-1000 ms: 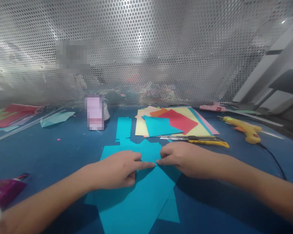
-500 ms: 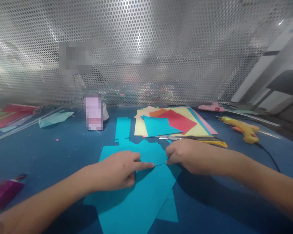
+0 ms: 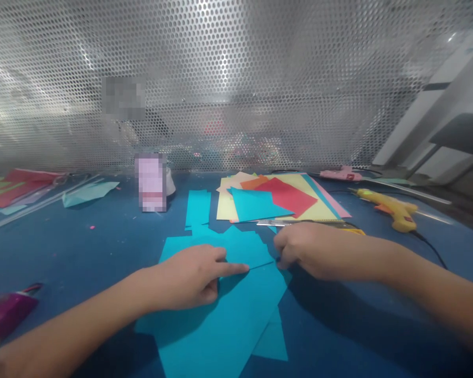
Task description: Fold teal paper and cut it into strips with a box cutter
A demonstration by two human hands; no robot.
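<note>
Overlapping sheets of bright blue paper (image 3: pixel 216 336) lie in front of me. My left hand (image 3: pixel 189 275) rests on them with its index finger stretched out, the fingertip pressing on the paper beside a straight edge or crease. Its other fingers are partly curled. At the right border of the sheets is my right hand (image 3: pixel 311 249), thumb and fingers closed in a pinch just past the end of that line. What they hold, if anything, is hidden. Right behind this hand lies a utility knife (image 3: pixel 274 223), partly covered by it.
Farther back is a pile of coloured paper (image 3: pixel 299 197), with blue strips (image 3: pixel 197 207) to its left. A yellow glue gun (image 3: pixel 394 207) and a pink one (image 3: pixel 341 173) lie right. A magenta object (image 3: pixel 10 312) is at left. A perforated metal panel (image 3: pixel 228 79) closes the back.
My right hand has slid slightly to the right, away from my left fingertip, uncovering more of the line on the paper. My left hand has stayed in place.
</note>
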